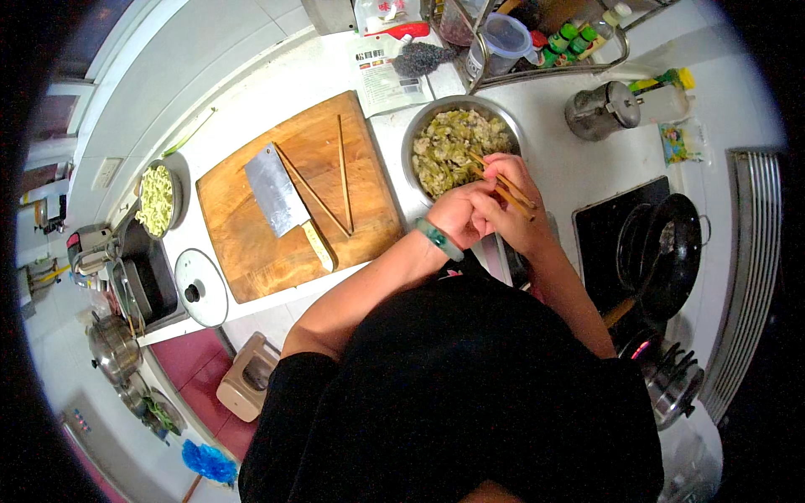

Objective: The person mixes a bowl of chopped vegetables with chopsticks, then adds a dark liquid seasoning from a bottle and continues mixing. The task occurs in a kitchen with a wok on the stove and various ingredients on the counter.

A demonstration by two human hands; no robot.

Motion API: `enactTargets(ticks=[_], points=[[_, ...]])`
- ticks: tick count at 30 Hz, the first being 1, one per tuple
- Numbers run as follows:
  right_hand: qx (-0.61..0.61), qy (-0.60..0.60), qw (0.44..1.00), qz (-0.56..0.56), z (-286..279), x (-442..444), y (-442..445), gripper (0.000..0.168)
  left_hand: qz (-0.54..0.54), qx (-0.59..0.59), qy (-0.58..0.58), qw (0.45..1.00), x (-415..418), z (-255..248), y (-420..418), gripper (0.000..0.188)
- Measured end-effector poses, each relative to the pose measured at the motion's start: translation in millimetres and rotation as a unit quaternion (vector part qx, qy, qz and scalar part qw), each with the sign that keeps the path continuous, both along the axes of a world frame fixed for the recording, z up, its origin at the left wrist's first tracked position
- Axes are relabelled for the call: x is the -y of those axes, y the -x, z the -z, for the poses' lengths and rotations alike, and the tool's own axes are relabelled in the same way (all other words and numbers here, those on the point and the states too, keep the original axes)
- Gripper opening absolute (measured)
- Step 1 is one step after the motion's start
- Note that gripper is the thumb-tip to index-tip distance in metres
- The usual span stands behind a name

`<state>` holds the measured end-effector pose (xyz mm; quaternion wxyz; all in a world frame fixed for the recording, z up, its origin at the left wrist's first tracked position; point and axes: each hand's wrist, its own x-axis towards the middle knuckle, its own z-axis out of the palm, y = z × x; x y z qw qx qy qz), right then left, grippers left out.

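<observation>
A round metal bowl (410, 135) holds a chopped green and pale food mixture (459, 141). My right hand (519, 201) is at the bowl's near right rim, shut on a pair of wooden chopsticks (509, 192) whose tips reach into the mixture. My left hand (462, 214), with a green bangle at its wrist, lies against my right hand; its fingers are partly hidden, and whether it grips anything cannot be told. Left of the bowl, a wooden cutting board (251, 264) carries a cleaver (273, 192) and two loose wooden chopsticks (343, 170).
A glass lid (210, 283) lies near the sink (163, 283), below a bowl of pale green pieces (156, 201). A seasoning packet (383, 82) and a condiment rack (547, 78) stand beyond the bowl. At right are a metal pot (594, 113) and a black wok (682, 258).
</observation>
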<state>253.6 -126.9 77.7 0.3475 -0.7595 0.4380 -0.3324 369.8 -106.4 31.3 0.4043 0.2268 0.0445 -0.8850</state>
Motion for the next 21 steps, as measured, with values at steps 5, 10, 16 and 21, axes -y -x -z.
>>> enactTargets(ticks=[5, 10, 16, 21], points=[[0.019, 0.016, 0.998, -0.052, -2.4, 0.3, 32.4, 0.028, 0.035, 0.046, -0.046, 0.997, -7.6, -7.3, -24.7, 0.016], [0.191, -0.186, 0.964, 0.024, -9.3, -11.4, 42.1, 0.012, 0.073, 0.11, -0.055, 0.99, -17.0, -9.6, -42.2, 0.015], [0.194, -0.224, 0.954, 0.04, 29.5, -20.3, 37.5, 0.021, 0.034, 0.101, -0.061, 0.992, -17.6, -11.0, -51.5, 0.017], [0.196, -0.255, 0.943, 0.086, 56.1, -4.1, 37.9, 0.02, 0.047, 0.146, -0.065, 0.986, -26.9, -32.4, -57.2, 0.018]])
